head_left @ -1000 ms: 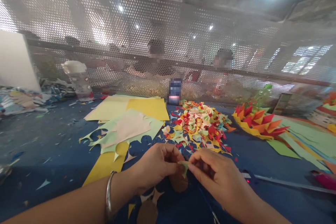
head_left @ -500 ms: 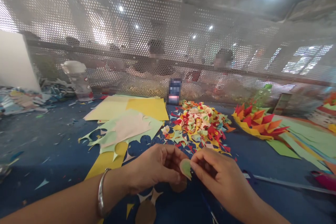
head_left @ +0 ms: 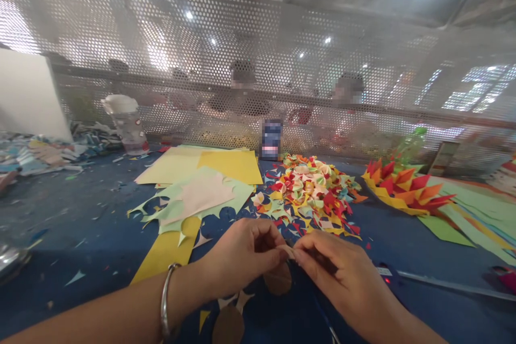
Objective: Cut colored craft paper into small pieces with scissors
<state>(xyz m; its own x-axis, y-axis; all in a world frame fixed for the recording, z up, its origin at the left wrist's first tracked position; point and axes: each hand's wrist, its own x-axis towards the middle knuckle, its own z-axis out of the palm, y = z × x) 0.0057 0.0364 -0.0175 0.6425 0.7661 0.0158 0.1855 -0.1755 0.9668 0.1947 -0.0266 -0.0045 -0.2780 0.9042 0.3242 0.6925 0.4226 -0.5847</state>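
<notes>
Currently I'm watching the left hand (head_left: 252, 247) and the right hand (head_left: 338, 263) working fingertip to fingertip above the blue tabletop (head_left: 100, 209). A small pale paper piece (head_left: 288, 251) is sitting between them: the left thumb and forefinger are closing tight on one end, and the right fingertips are pinching the other, with the remaining fingers of both hands curling inward. From this angle I'm seeing it nearly edge-on, so I can't tell how far its folding has come; I'm judging it as part-way, since neither hand is letting go.

Beyond the hands, a heap (head_left: 316, 188) of small curled and cut pieces in red, yellow, cream and pale green is lying near them, so I'm reckoning that a good share of the shaping is already done, though I can't count the finished pieces apart from the scraps around them. To the left, a pale green sheet (head_left: 237, 193) is showing round bites along its edge, so its cutting looks well along; a pink sheet (head_left: 205, 193) is resting on top of it. Behind these, a stack of yellow sheets (head_left: 165, 164) is lying with no cuts that I can make out, so plenty of paper is apparently remaining. Two brown discs (head_left: 228, 325) are lying below the left hand.
</notes>
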